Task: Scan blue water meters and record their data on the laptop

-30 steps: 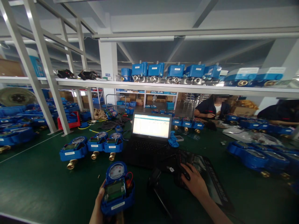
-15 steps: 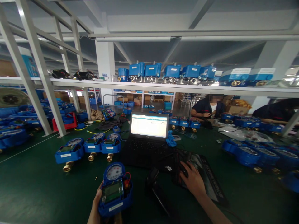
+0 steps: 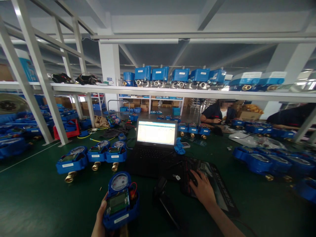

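Note:
My left hand (image 3: 99, 218) grips a blue water meter (image 3: 120, 200) from its left side, thumb along its edge, at the bottom centre. The meter has a round white dial on top, a green display below and red wires at its right. My right hand (image 3: 202, 189) lies curled over a black mouse (image 3: 193, 179) on a dark mouse pad (image 3: 217, 187). An open black laptop (image 3: 155, 144) with a lit spreadsheet screen stands behind both hands. A black handheld scanner (image 3: 164, 197) lies between them.
Three blue meters (image 3: 92, 157) with brass fittings sit in a row left of the laptop on the green table (image 3: 37, 194). More meters lie at the right (image 3: 266, 163) and far left. A white shelf (image 3: 172, 92) carries blue units. Two people work at the back right.
The view has drifted slightly, shifting everything a little left. Both hands keep their hold on the meter and the mouse.

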### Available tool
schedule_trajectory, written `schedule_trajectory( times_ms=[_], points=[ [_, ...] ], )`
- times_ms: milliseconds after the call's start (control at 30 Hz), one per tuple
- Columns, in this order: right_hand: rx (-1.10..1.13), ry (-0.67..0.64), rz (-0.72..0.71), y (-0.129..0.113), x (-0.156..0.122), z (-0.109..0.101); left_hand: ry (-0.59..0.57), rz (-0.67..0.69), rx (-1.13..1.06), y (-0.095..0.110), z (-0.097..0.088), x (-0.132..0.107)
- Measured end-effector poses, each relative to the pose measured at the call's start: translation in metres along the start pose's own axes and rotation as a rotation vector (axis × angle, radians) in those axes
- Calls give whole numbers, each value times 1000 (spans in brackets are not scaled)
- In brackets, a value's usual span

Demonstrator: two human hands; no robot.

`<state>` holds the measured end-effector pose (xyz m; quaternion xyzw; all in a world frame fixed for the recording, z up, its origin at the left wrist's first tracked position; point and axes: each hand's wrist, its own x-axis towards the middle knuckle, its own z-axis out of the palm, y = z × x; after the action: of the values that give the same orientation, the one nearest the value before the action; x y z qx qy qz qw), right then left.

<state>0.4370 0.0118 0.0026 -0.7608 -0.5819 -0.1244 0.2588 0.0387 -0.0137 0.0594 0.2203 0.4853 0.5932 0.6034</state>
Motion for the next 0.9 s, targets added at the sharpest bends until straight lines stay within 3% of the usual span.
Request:
schedule_trajectory(
  times_ms=[900],
  points=[
    [-36,-46,30,-2,-1,-2,-2,6,-145,-3,0,6]
  ],
)
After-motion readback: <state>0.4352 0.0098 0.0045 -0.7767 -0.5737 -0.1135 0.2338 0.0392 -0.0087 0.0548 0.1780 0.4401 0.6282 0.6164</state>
